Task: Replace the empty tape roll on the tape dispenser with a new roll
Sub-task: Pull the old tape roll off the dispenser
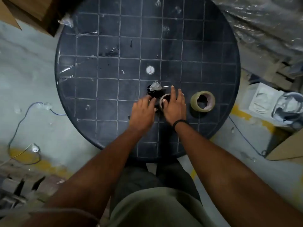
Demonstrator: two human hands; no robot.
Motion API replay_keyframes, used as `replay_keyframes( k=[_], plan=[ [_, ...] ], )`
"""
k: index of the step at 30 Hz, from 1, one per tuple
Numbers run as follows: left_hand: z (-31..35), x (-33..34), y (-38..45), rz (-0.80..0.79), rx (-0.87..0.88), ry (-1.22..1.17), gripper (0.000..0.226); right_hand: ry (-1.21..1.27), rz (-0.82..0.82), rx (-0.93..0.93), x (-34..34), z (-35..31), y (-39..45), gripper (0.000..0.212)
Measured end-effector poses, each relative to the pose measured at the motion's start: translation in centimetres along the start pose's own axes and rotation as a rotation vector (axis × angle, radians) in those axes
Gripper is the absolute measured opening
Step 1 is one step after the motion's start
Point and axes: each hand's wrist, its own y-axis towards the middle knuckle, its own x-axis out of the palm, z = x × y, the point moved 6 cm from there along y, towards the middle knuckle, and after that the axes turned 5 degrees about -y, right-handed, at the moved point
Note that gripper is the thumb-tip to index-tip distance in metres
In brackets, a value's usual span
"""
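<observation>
On the round, dark, grid-patterned bench point(106, 66), the left hand point(143, 110) lies curled over the black tape dispenser point(155, 89); whether it grips cannot be told. The right hand point(173, 106), just beside it, has its thumb inside the brown empty core point(164, 98), fingers spread over it. The new tape roll point(202, 100) lies near, right of that hand, untouched.

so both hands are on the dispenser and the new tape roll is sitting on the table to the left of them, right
Not quite. The head view shows the new tape roll on the table to the right of the hands, beside the right hand. Both hands, including the left hand, are at the dispenser.
</observation>
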Motion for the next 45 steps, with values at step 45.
replay_keyframes(
  k=[45],
  plan=[
    [1.8, 8.9, -2.1, -0.01, -1.272, -0.92, 0.045, 0.094, -0.416, 0.124, 1.3, 3.2, 1.8, 0.016]
  ],
)
